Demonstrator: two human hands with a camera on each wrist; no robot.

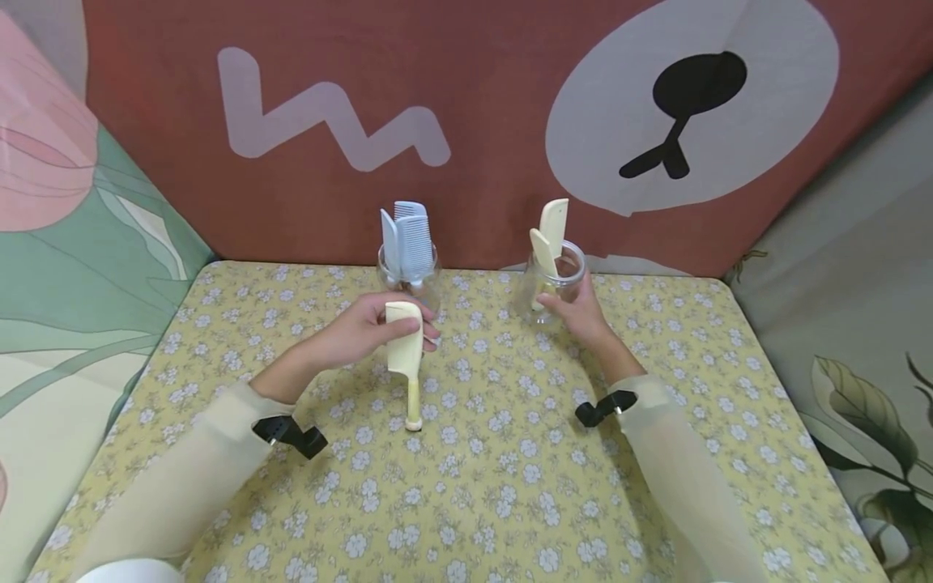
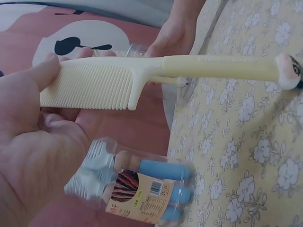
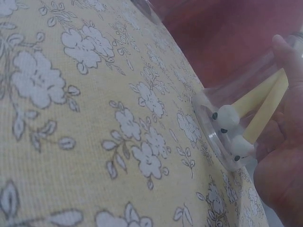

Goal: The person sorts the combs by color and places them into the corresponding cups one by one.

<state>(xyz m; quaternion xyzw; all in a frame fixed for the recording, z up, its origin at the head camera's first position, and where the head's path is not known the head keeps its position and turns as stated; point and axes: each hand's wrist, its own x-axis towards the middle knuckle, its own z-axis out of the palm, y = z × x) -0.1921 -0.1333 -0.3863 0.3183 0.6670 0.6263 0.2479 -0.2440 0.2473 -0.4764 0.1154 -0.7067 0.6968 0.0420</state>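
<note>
My left hand (image 1: 357, 332) pinches a pale yellow comb (image 1: 404, 348) by its toothed end, with the handle (image 2: 218, 66) pointing down toward the table in the head view. The handle ends in a small white knob with dark marks. My right hand (image 1: 583, 314) grips the side of a clear jar (image 1: 580, 257) at the back right. Two more pale yellow combs (image 1: 555, 223) stand in this jar, teeth ends up, their handles (image 3: 265, 101) leaning inside near the bottom.
At the back left stands another clear jar (image 1: 437, 275) with several light blue combs (image 1: 416, 243) in it and a printed label (image 2: 137, 195) on its side. A yellow flowered cloth (image 1: 466, 486) covers the table. Behind it hangs a red-brown printed curtain (image 1: 496, 121).
</note>
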